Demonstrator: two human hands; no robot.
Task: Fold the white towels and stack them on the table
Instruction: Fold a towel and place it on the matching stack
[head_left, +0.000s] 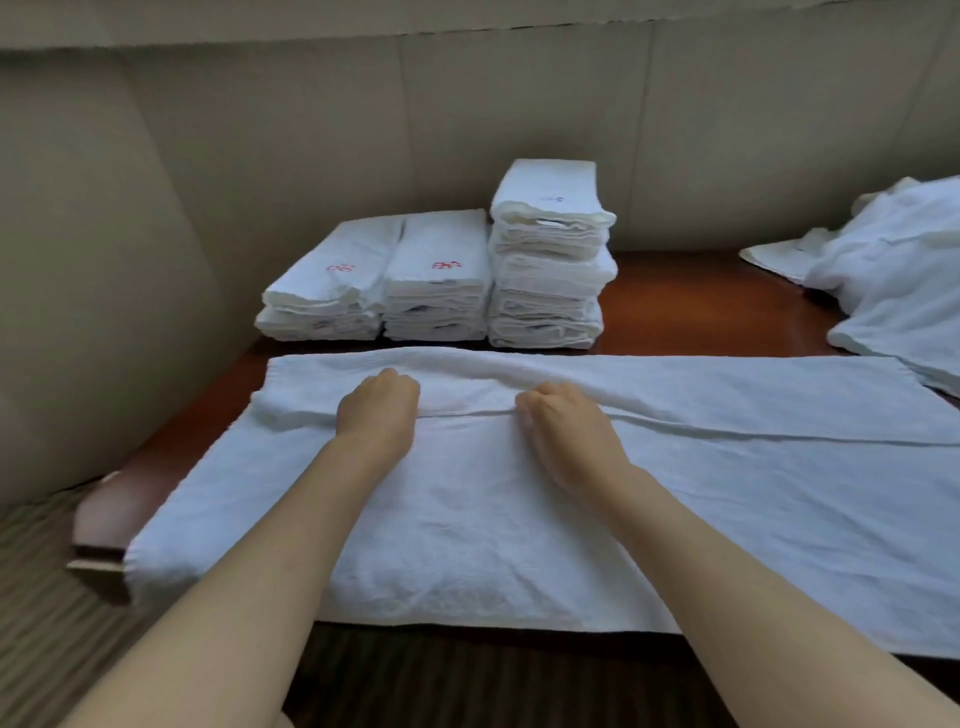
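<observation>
A long white towel (467, 519) lies spread across the front of the brown table (701, 296). Its far strip is folded over toward me, and the folded hem runs left to right through the middle. My left hand (379, 410) and my right hand (566, 431) both sit on that hem with fingers curled, gripping its edge. Behind the towel stand three stacks of folded white towels: a low stack (327, 291) at the left, a second low stack (439, 280) beside it, and a taller stack (550, 260) on the right.
A heap of unfolded white towels (893, 260) lies at the table's far right. Beige padded walls close off the back and left. The table's left corner (104, 519) juts over a striped carpet.
</observation>
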